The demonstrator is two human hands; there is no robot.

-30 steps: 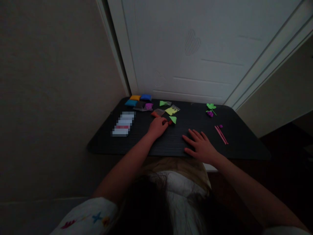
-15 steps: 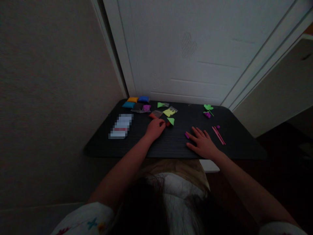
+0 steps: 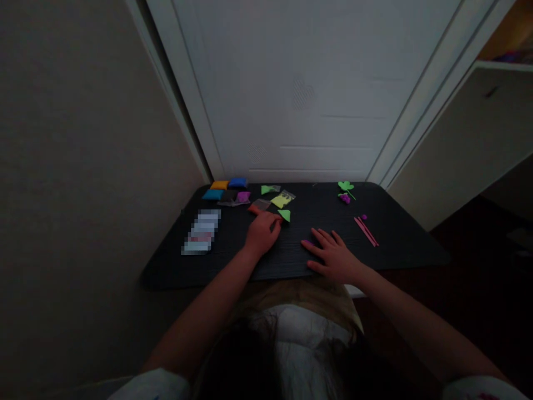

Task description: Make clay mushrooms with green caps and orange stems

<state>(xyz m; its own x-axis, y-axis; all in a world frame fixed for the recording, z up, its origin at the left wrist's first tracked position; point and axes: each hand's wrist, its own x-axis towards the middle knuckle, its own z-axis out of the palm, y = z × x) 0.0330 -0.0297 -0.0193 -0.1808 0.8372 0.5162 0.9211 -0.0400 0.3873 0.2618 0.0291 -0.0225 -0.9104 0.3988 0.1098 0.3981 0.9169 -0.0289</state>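
Note:
My left hand (image 3: 261, 233) rests on the dark table with thumb and fingers curled into a pinch. Its fingertips close on the red part of a small clay piece with a light green top (image 3: 285, 215). My right hand (image 3: 338, 256) lies flat with the fingers spread. Under its index fingertip is a small purple clay piece (image 3: 307, 243), mostly covered by the finger.
Behind my left hand lie a red clay bag (image 3: 257, 208), a yellow one (image 3: 283, 199) and several other coloured bags. A blurred white sheet (image 3: 202, 232) is at left. Pink sticks (image 3: 365, 232), a green clover shape (image 3: 345, 186) and a purple cluster (image 3: 344, 198) lie right.
My left fingertips have come onto the red part of the clay piece. My right index finger now covers more of the purple piece. The camera view has shifted a little.

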